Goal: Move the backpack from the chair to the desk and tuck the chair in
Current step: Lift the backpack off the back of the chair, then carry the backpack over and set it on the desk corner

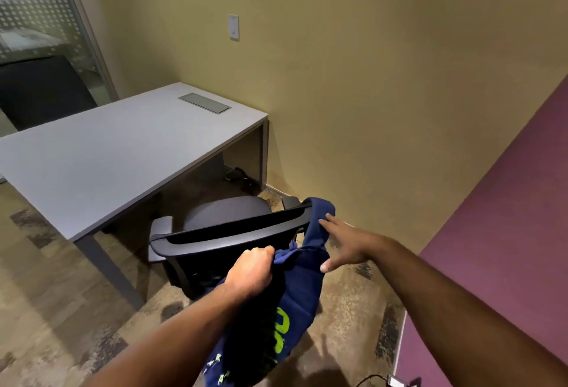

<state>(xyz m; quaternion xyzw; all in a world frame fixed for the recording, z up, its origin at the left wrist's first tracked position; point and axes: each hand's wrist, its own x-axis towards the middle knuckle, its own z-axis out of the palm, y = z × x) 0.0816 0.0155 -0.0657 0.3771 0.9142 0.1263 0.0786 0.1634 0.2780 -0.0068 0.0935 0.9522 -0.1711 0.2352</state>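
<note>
A navy blue backpack [296,297] with lime green markings hangs behind the black office chair [227,233], one strap looped over the right end of the chair's backrest. My left hand [250,270] is shut on the backpack's top fabric just behind the backrest. My right hand [344,247] is open, fingers spread, its fingertips touching the strap near the backrest's right corner. The chair's grey seat faces the grey desk [101,153], pulled out from it at the desk's near right corner.
A tan wall runs behind the desk and a purple wall [507,233] stands on the right. A flat cable hatch [204,103] sits in the desktop. Cables lie on the floor under the desk. A dark chair [43,91] stands beyond the desk at left.
</note>
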